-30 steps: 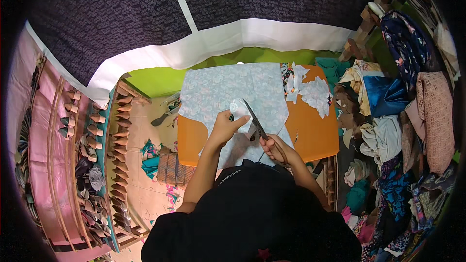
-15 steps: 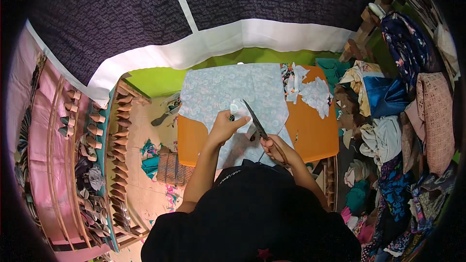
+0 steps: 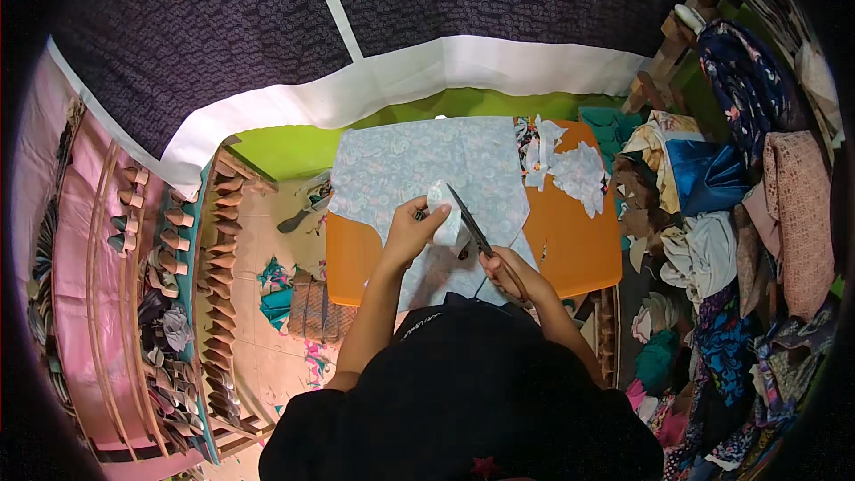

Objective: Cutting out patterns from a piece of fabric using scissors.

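Note:
My left hand pinches a small pale piece, fabric or paper, between thumb and fingers above the table. My right hand is wrapped round the handles of a large pair of scissors. Their long dark blades point up and to the left, lying along the right side of the small piece. The blades look nearly closed; whether they touch the piece I cannot tell. Beneath both hands a large sheet of pale blue-grey patterned fabric is spread out.
The fabric covers much of an orange table. White scraps lie at its right side. Stacked cloth crowds the far right. Racks of wooden shoe forms stand left, and a dark curtain hangs ahead.
The small pale piece has turned and now hangs longer below my left thumb, which has shifted slightly left. The scissors have barely moved.

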The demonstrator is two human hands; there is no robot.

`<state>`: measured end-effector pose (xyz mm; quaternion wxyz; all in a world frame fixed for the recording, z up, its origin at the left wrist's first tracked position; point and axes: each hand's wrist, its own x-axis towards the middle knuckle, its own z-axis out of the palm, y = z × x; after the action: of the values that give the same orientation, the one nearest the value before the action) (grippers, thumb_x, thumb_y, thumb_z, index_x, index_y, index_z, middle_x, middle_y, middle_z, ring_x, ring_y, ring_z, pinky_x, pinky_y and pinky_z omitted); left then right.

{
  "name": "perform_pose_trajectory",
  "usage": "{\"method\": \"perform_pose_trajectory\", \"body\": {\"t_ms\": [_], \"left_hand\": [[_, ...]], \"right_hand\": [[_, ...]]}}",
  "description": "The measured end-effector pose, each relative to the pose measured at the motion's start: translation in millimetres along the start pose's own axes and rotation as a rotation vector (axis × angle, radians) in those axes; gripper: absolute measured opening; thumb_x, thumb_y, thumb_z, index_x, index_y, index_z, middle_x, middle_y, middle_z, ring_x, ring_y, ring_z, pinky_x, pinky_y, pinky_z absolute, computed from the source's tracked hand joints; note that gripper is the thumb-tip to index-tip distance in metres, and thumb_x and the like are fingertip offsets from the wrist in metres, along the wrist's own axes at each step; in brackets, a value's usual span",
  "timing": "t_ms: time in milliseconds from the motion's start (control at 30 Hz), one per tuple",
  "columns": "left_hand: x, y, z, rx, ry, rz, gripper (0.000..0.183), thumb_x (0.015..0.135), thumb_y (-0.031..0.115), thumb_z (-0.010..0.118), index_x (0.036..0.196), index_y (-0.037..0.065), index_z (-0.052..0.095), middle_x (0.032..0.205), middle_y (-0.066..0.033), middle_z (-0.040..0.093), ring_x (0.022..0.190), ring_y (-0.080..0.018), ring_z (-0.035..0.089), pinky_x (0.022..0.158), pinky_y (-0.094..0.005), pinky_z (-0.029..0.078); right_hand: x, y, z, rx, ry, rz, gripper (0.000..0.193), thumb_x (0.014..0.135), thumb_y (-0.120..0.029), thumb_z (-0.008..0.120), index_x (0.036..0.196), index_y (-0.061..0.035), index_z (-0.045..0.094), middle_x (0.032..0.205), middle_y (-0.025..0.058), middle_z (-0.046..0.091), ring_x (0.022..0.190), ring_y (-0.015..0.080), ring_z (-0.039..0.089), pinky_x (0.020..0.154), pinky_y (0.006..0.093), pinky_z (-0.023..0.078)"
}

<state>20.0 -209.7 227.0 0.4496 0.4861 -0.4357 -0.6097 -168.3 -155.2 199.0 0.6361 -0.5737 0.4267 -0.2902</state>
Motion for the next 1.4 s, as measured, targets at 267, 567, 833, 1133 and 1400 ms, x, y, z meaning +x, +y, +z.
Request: {"method": "perform_pose_trajectory", "body": {"t_ms": [267, 567, 833, 1133, 1400], "left_hand": [[-1.2, 4.5, 6.1, 0.098, 0.024, 0.003, 0.019, 0.074, 0.021, 0.062, 0.07, 0.002, 0.059, 0.052, 0.0046, 0.045, 0.045, -0.002, 0.036, 0.04, -0.0183, 0.026], [-5.3, 6.0, 12.0, 0.196, 0.061, 0.081, 0.018, 0.074, 0.018, 0.062, 0.069, 0.002, 0.058, 0.052, 0.0057, 0.044, 0.045, -0.0015, 0.035, 0.04, -0.0188, 0.026], [-3.2, 2.1, 11.5, 0.171, 0.092, 0.084, 0.016, 0.074, 0.016, 0.061, 0.073, 0.0, 0.059, 0.053, 0.0044, 0.047, 0.046, -0.0016, 0.037, 0.041, -0.019, 0.027], [-1.6, -1.0, 14.2, 0.223, 0.154, 0.172, 0.017, 0.073, 0.016, 0.062, 0.072, -0.001, 0.059, 0.054, 0.0038, 0.047, 0.05, -0.002, 0.036, 0.044, -0.0204, 0.029], [-0.4, -1.3, 11.3, 0.259, 0.159, 0.202, 0.019, 0.072, 0.016, 0.062, 0.064, 0.0, 0.056, 0.051, 0.0047, 0.041, 0.048, -0.0024, 0.032, 0.042, -0.0212, 0.026]], "right_hand": [[1.0, 8.5, 5.6, 0.395, -0.082, 0.228, 0.034, 0.081, -0.042, 0.041, 0.08, -0.0086, 0.041, 0.062, -0.0042, 0.033, 0.05, 0.0043, 0.03, 0.044, 0.0175, 0.026], [3.4, 1.7, 12.6, 0.316, -0.058, 0.13, 0.054, 0.07, -0.065, 0.044, 0.078, -0.0125, 0.037, 0.06, -0.0073, 0.029, 0.048, 0.0023, 0.024, 0.041, 0.0153, 0.022], [3.0, 4.7, 7.6, 0.402, -0.137, 0.172, 0.06, 0.062, -0.068, 0.052, 0.082, -0.013, 0.037, 0.064, -0.0074, 0.03, 0.05, 0.0011, 0.025, 0.043, 0.0143, 0.023], [2.5, -6.1, 14.7, 0.414, -0.068, 0.171, 0.057, 0.064, -0.065, 0.053, 0.082, -0.0131, 0.038, 0.062, -0.0075, 0.03, 0.049, 0.0012, 0.025, 0.042, 0.0147, 0.023], [5.9, -2.9, 13.8, 0.386, -0.044, 0.152, 0.026, 0.073, -0.038, 0.048, 0.078, -0.0143, 0.036, 0.06, -0.0071, 0.031, 0.047, 0.003, 0.027, 0.041, 0.0158, 0.023]]}}
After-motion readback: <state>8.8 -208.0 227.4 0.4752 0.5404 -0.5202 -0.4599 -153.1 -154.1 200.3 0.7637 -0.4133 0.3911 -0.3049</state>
